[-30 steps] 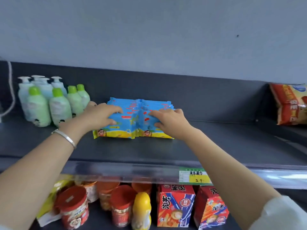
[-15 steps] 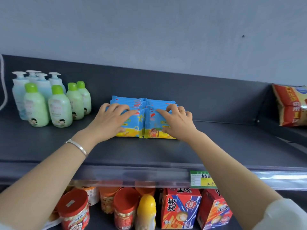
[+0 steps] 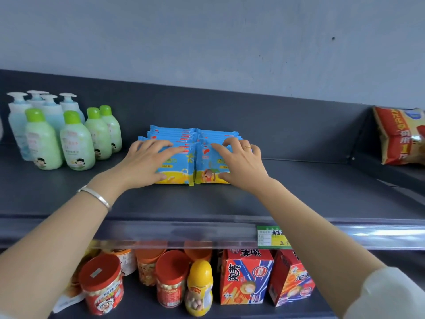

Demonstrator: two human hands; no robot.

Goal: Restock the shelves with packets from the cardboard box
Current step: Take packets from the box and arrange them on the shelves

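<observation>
Green bottles (image 3: 77, 143) beside blue packets (image 3: 184, 163); left hand (image 3: 146, 165), right hand (image 3: 241, 168) rest open-fingered on packets

We have 1 view, worn on the head (a wide-angle lens). It faces the shelving almost square on and tilts slightly down, sitting just above the dark top shelf (image 3: 310, 199). It is near enough that both forearms reach in from the 2 bottom corners to the left hand (image 3: 145, 164) and right hand (image 3: 241, 166) at centre. The grey wall (image 3: 207, 42) fills the upper third. Under the clear price rail (image 3: 161, 233) we look down into the lower shelf (image 3: 253, 313).
</observation>
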